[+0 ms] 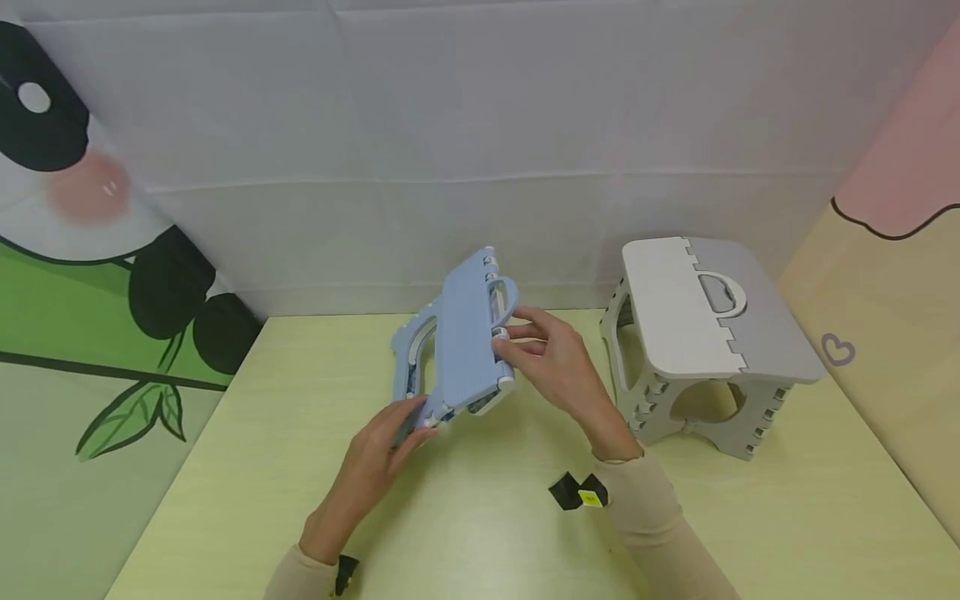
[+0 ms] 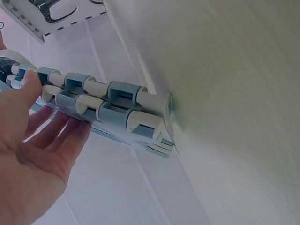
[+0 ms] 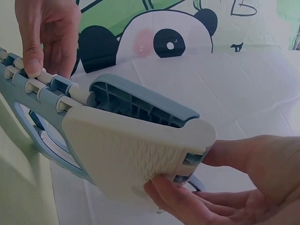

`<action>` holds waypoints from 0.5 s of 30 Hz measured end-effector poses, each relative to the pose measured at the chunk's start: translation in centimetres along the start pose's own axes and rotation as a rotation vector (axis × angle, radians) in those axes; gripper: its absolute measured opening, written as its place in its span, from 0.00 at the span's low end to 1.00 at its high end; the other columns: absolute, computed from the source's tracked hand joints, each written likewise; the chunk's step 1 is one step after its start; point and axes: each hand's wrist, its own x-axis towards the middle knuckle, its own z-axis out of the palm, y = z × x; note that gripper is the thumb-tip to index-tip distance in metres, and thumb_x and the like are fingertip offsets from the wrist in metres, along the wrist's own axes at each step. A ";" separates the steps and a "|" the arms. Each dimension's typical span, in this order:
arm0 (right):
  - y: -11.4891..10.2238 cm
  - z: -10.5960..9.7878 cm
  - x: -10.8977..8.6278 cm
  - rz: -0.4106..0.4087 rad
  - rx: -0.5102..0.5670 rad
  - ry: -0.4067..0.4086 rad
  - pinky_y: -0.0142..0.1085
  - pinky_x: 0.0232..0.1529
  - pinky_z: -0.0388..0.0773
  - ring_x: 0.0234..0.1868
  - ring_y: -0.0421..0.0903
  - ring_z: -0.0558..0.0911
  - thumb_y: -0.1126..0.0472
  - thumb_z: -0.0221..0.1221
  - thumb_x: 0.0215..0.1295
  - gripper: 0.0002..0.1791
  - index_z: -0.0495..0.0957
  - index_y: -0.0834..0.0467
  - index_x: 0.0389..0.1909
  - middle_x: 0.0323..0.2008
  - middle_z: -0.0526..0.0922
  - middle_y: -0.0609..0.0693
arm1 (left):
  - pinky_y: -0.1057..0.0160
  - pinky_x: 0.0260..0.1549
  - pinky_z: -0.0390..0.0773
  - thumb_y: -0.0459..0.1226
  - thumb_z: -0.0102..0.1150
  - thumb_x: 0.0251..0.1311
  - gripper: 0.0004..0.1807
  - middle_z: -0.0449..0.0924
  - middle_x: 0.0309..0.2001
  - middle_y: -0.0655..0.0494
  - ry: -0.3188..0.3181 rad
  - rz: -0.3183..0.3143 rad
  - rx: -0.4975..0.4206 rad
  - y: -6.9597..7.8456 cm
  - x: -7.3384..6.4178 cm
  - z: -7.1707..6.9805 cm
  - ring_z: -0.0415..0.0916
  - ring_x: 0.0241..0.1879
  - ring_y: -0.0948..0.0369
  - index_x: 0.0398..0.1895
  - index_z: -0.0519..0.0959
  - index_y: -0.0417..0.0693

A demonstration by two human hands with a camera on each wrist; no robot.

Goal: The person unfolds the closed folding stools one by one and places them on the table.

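A blue and white folding step stool [image 1: 467, 333], partly folded, is held tilted above the table between both hands. My left hand [image 1: 381, 443] grips its lower left edge, thumb on one side and fingers on the other. In the left wrist view, that hand [image 2: 40, 150] lies along a row of blue and white hinge knuckles [image 2: 112, 101]. Near the loop handle [image 1: 507, 302], my right hand [image 1: 557, 365] pinches the edge of the folded top. The right wrist view shows the right thumb and fingers [image 3: 180, 199] about the end of the white textured panel [image 3: 117, 145].
A second folding stool [image 1: 667, 312], white and grey, stands unfolded at the right of the pale yellow table [image 1: 247, 467]. Behind the table hangs a white cloth [image 1: 450, 125]. Printed walls rise at left and right. Black pieces [image 1: 566, 492] sit by the right wrist.
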 end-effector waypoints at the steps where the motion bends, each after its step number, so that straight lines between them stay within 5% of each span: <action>1: -0.2 0.0 -0.1 0.001 -0.003 0.000 0.47 0.52 0.84 0.54 0.57 0.86 0.62 0.66 0.70 0.31 0.69 0.63 0.71 0.58 0.82 0.62 | 0.49 0.43 0.85 0.31 0.75 0.54 0.29 0.83 0.52 0.42 0.001 0.006 -0.002 0.0 0.0 0.0 0.84 0.50 0.47 0.60 0.78 0.34; 8: -0.8 0.0 -0.2 -0.020 -0.008 0.014 0.48 0.52 0.84 0.54 0.58 0.86 0.62 0.66 0.70 0.30 0.71 0.62 0.70 0.58 0.83 0.62 | 0.47 0.45 0.85 0.42 0.64 0.69 0.25 0.82 0.53 0.41 0.002 0.055 -0.027 -0.1 0.2 0.1 0.83 0.51 0.47 0.60 0.76 0.31; 15: -1.2 0.1 -0.4 -0.059 0.006 0.041 0.47 0.53 0.84 0.54 0.57 0.86 0.62 0.65 0.70 0.28 0.73 0.63 0.69 0.56 0.84 0.62 | 0.47 0.44 0.85 0.45 0.59 0.72 0.27 0.82 0.52 0.39 -0.003 0.057 -0.029 0.3 0.4 0.5 0.83 0.50 0.46 0.60 0.75 0.30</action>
